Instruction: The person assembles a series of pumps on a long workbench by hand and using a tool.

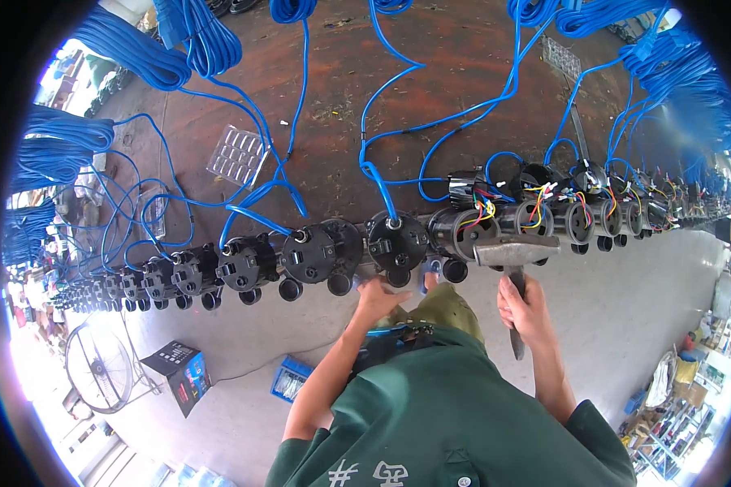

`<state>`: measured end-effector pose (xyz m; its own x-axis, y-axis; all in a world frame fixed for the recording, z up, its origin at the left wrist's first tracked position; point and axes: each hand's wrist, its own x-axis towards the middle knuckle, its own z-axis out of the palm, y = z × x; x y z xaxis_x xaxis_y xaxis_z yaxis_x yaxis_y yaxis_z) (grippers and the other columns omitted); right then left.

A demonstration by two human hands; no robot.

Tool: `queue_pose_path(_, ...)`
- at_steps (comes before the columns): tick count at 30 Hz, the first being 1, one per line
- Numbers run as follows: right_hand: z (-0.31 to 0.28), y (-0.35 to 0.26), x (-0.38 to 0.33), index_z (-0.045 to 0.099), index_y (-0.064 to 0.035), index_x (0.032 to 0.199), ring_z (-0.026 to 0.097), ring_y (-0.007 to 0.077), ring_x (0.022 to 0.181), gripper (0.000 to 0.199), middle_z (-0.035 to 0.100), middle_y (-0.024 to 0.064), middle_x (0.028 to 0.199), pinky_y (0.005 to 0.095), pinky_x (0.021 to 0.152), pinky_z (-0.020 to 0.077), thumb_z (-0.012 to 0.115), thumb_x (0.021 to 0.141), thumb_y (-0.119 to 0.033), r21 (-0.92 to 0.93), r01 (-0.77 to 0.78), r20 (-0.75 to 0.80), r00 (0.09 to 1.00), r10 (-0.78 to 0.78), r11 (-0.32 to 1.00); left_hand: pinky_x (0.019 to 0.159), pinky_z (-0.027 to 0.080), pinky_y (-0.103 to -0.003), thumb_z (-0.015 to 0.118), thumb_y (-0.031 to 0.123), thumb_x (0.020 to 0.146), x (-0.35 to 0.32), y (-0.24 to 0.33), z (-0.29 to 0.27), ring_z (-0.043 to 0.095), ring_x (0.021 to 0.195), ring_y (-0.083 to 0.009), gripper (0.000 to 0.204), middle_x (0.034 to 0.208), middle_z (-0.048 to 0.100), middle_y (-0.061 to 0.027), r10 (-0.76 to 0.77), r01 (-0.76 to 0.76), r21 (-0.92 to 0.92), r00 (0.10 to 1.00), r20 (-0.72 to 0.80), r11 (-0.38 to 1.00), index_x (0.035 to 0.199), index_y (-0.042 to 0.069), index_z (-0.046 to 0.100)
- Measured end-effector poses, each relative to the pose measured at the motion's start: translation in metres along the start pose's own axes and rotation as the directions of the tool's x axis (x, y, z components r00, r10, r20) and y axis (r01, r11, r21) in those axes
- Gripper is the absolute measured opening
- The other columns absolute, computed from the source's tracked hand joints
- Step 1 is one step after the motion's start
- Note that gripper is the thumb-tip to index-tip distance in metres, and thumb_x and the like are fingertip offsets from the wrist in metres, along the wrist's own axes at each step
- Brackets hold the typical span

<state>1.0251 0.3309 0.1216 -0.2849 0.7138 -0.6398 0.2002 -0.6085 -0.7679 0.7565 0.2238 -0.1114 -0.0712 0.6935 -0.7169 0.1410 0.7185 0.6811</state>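
Note:
My right hand (pixel 528 312) is closed around the dark handle of a hammer (pixel 516 251), its grey metal head raised in front of the row. Just below the table edge is my left hand (pixel 379 300), with thumb and fingers apart and nothing visible in it. It is nearest to a black round housing (pixel 397 243) with a blue cord (pixel 379 185) entering its top; whether the fingertips touch it I cannot tell. To its left stands another capped black housing (pixel 321 250). Behind the hammer head, an open black housing (pixel 465 231) shows coloured wires (pixel 486 213).
Similar housings line the table edge both ways. Coiled blue cords (pixel 134 53) hang around the brown table (pixel 325 105), where a clear plastic tray (pixel 239 154) lies. On the floor are a fan (pixel 99 368), a dark box (pixel 179 373) and a blue crate (pixel 291 379). Shelves (pixel 670 426) stand at right.

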Motion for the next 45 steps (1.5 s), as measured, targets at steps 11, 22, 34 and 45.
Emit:
queue_pose_path(11,-0.007,0.023,-0.041,0.048,-0.0127,0.088,0.034,0.0038,0.053,0.031,0.038,-0.0096,0.068,0.0246,0.048,0.0292,0.058,0.110,-0.032,0.150,-0.129,-0.156,0.976,0.152,0.980,0.066,0.057,-0.038,0.089,0.049,0.076,0.004,0.037,0.012,0.068,0.056,-0.0198,0.053,0.066,0.069,-0.0090,-0.095,0.100,0.042,0.990,-0.107,0.994,0.083,0.000,0.071)
queue_pose_path(22,-0.256,-0.008,0.005,0.069,-0.0036,0.106,0.069,0.0386,0.080,0.035,0.072,0.0149,0.090,0.0467,0.070,0.0531,0.086,0.084,-0.025,-0.962,0.088,-0.160,0.583,-0.796,0.258,0.076,0.057,-0.041,0.070,0.028,0.097,-0.053,0.298,0.053,0.075,0.084,-0.0356,0.033,0.088,0.077,-0.0199,0.587,-0.549,0.265,0.805,-0.084,0.792,0.106,-0.003,0.074)
queue_pose_path(34,-0.312,-0.067,0.044,0.071,-0.0040,0.112,0.062,0.0319,0.104,0.039,0.068,0.0095,0.107,0.0437,0.092,0.0507,0.087,0.081,-0.020,-0.843,0.527,0.247,0.556,-0.794,0.107,0.070,0.062,-0.041,0.076,0.012,0.083,0.091,0.307,0.044,0.076,0.080,-0.0293,0.048,0.099,0.075,-0.0224,0.277,-0.165,0.371,0.922,-0.272,0.914,0.124,-0.009,0.066)
queue_pose_path(45,-0.129,-0.153,0.141,0.068,-0.0103,0.121,0.059,0.0091,0.098,0.063,0.064,-0.0016,0.102,0.0283,0.086,0.0495,0.053,0.104,-0.068,-0.191,0.430,0.617,0.752,-0.233,0.883,0.105,0.049,-0.045,0.065,-0.016,0.075,-0.062,0.337,0.065,0.059,0.123,-0.0458,0.073,0.137,0.053,-0.0246,0.923,-0.751,0.561,0.380,-0.064,0.349,0.143,0.003,0.044)
